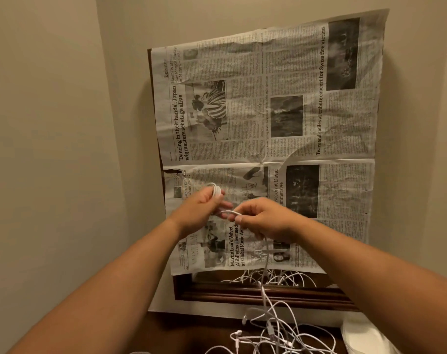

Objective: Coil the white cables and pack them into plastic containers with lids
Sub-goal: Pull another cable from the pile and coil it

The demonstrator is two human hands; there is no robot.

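Observation:
Both of my hands are raised in front of a newspaper-covered mirror. My left hand (200, 209) grips a small coil of white cable (215, 190) whose loops stick out above the fingers. My right hand (263, 217) pinches the same cable's strand (228, 213) just right of the coil. From the right hand the cable hangs down (266, 261) to a tangled pile of white cables (271, 335) on the dark wooden surface (191, 330) below. A translucent plastic container (363, 335) shows partly at the bottom right.
A sheet of newspaper (268, 123) covers a dark-framed mirror (242, 296) on the beige wall (64, 123). The uncovered strip of mirror reflects the cables. A wall corner runs down the left of the mirror.

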